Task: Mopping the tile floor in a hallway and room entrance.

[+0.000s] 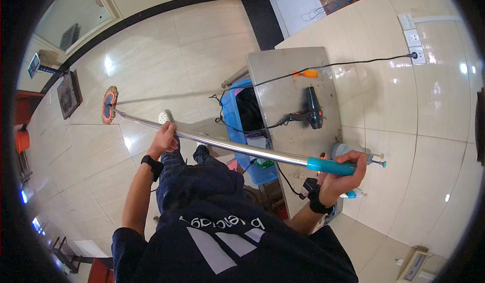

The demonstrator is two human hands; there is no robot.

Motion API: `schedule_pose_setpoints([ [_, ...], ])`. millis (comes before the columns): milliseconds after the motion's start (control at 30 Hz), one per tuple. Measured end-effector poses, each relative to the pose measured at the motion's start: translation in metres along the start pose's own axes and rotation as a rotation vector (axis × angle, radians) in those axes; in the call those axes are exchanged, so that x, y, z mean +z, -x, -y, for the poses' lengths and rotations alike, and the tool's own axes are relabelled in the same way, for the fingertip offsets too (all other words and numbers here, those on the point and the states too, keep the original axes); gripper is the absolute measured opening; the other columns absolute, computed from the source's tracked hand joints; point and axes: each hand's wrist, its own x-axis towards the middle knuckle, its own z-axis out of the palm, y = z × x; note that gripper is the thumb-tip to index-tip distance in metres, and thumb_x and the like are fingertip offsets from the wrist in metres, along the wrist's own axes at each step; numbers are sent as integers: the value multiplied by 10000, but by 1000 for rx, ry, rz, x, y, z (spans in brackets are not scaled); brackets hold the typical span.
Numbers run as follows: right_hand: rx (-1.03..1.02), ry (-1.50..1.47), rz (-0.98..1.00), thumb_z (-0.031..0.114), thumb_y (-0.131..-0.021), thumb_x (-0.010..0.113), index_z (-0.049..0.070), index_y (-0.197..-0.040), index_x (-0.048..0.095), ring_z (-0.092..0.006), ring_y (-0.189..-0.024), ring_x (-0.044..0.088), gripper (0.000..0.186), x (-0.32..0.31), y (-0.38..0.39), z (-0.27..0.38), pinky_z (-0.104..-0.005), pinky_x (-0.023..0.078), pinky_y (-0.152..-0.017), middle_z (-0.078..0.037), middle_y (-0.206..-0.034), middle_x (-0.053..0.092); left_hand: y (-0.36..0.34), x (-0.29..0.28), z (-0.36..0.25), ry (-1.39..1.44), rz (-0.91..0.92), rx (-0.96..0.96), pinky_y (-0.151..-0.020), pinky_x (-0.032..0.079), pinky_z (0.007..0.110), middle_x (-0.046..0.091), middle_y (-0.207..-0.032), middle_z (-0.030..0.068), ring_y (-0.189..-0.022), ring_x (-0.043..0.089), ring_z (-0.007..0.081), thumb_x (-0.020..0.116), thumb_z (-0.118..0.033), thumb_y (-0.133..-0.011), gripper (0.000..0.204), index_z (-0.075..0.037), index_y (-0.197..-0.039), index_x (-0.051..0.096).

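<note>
A flat mop with a silver pole (237, 147) stretches across my body, its teal grip at the right end. My left hand (164, 137) is closed around the pole, above my legs. At the other end, my right hand (347, 174) wraps the teal grip, beside the metal table. The mop head (109, 104), an oval with a brownish fringe and a red and dark centre, rests on the tiled floor at the left. Behind my right hand, bottles with pump tops (348, 151) are partly hidden.
A black hair dryer (313, 108) and an orange object (305, 74) lie on the metal table (285, 60). A black cord runs over it to a wall socket (417, 54). Blue bin (231, 113) stands beside the table; a platform scale (69, 94) is at far left.
</note>
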Motion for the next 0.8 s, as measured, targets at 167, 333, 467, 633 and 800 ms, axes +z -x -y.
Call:
schedule_pose_setpoints([
  [167, 213, -222, -9, 302, -885, 380, 50, -650, 448, -124, -485, 395, 351, -6, 2, 1, -244, 324, -486, -49, -534, 430, -9, 3, 12, 19, 21, -8, -439, 476, 302, 560, -657, 100, -544, 596, 188, 379, -436, -865, 371, -96, -982, 471],
  [333, 237, -257, -30, 320, -870, 421, 56, -637, 451, -128, -488, 397, 354, -7, 2, 3, -249, 315, -492, -50, -526, 430, -9, 4, 12, 60, 46, -32, -449, 486, 333, 556, -671, 101, -547, 589, 195, 399, -447, -862, 369, -110, -999, 462],
  [467, 210, -259, -17, 322, -862, 440, 58, -622, 449, -127, -466, 404, 357, -3, -1, 4, -246, 309, -467, -55, -526, 444, -6, 3, 9, 76, 27, -30, -471, 493, 356, 550, -668, 98, -540, 584, 204, 402, -443, -859, 368, -115, -1015, 458],
  [633, 228, -315, 39, 306, -866, 436, 53, -627, 459, -128, -437, 407, 349, -3, -6, 2, -238, 303, -441, -69, -541, 473, -9, 8, 9, 125, -56, -35, -523, 497, 396, 551, -841, 129, -678, 590, 246, 416, -446, -840, 406, -118, -1078, 433],
  [800, 184, -386, 122, 238, -863, 452, 40, -689, 468, -130, -445, 414, 264, -6, -8, -3, -223, 315, -436, -84, -547, 473, -12, 11, 14, 152, -151, -13, -541, 505, 410, 513, -960, 131, -756, 579, 272, 446, -443, -823, 455, -149, -1166, 403],
])
